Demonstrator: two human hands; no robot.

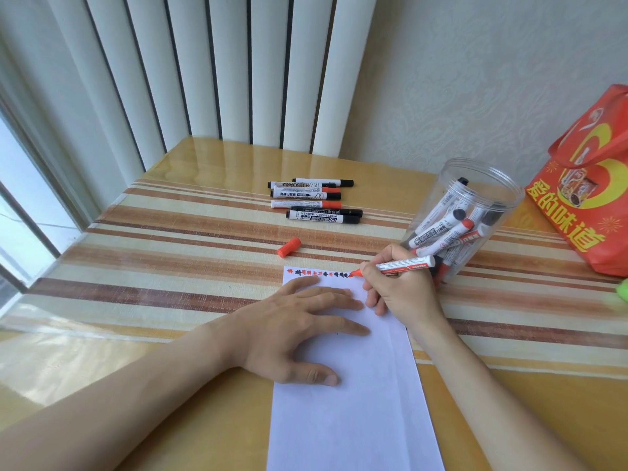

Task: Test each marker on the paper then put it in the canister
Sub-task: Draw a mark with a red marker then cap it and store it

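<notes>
Head view, looking down: a glossy yellow tabletop (204,402) with a band of brown and cream stripes across its middle ran up to white vertical blinds (204,69) and a pale patterned wall. At the far right edge stood a red shopping bag (584,205) printed with yellow characters. A long white sheet of paper (353,402) lay near the front, reaching toward the viewer. Beside its far right corner stood a clear plastic canister (475,205), open at the top, with a jumble of black and red markers leaning inside. The left hand (299,331) lay flat on the paper, fingers straight and spread, pressing the sheet down. The right hand (397,287) gripped a red marker (404,265), fingers curled around its barrel, with the red tip touching the paper's top edge at the end of a row of small red and black test marks (319,273). Farther back on the stripes, well apart from the paper, lay a cluster of six capped markers (316,200), some with black caps and some red. Between that cluster and the paper lay a loose red cap (289,247) on its side.
</notes>
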